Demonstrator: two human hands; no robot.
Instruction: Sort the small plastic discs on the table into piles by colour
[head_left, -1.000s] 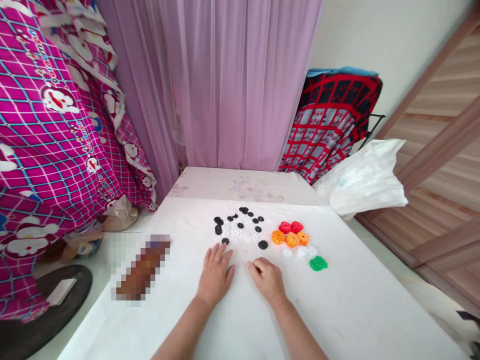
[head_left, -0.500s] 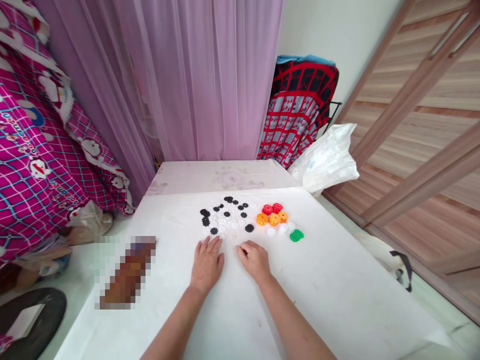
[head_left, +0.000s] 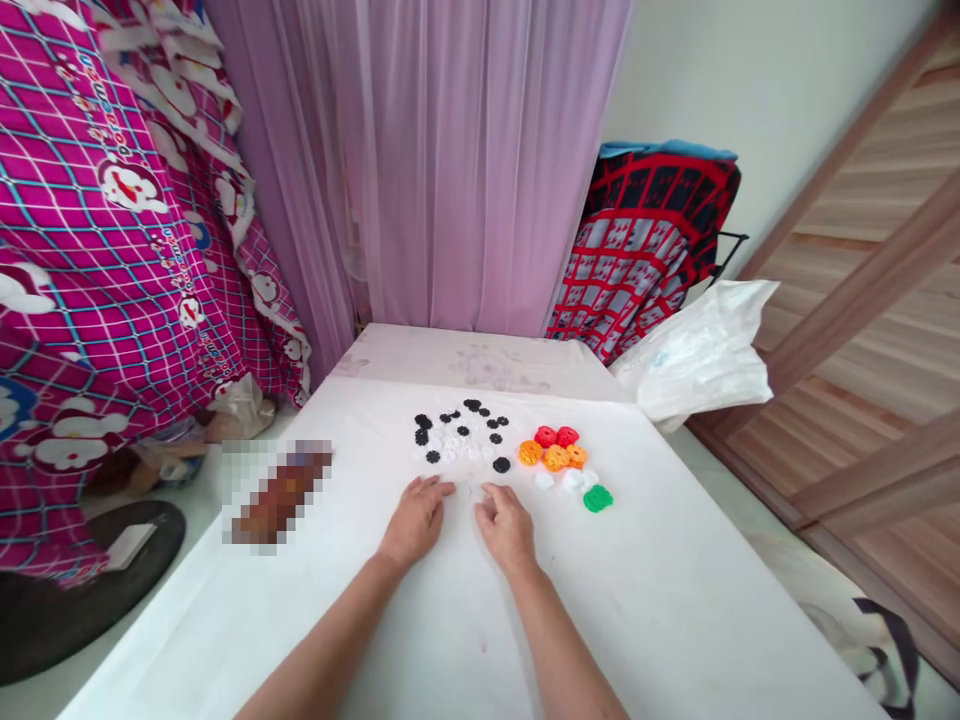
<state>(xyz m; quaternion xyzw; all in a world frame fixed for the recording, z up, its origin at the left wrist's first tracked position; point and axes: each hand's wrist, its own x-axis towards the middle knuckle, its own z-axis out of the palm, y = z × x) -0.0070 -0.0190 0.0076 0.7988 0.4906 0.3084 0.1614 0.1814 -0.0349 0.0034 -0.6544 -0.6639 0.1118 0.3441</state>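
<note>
On the white table my left hand (head_left: 418, 522) rests palm down, its fingers stretched toward the right and nothing visible in them. Facing it, my right hand (head_left: 508, 528) has loosely bent fingers, with the thumb apart from the index finger. A faint whitish piece (head_left: 469, 490) lies between the fingertips, too small to make out. Just beyond both hands are scattered notched plastic discs: black discs (head_left: 433, 457) around a patch of white discs (head_left: 452, 447). A single black disc (head_left: 501, 465) lies closest to my right hand.
To the right sit clusters of red discs (head_left: 556, 436), orange discs (head_left: 556, 458), white discs (head_left: 577, 480) and green discs (head_left: 598, 498). A blurred-out brown object (head_left: 281, 497) lies at the table's left edge. A white plastic bag (head_left: 697, 350) stands at the far right corner.
My left hand has turned, its fingers now pointing right instead of forward. My right hand's fingers have loosened from a tighter curl. The view has shifted left.
</note>
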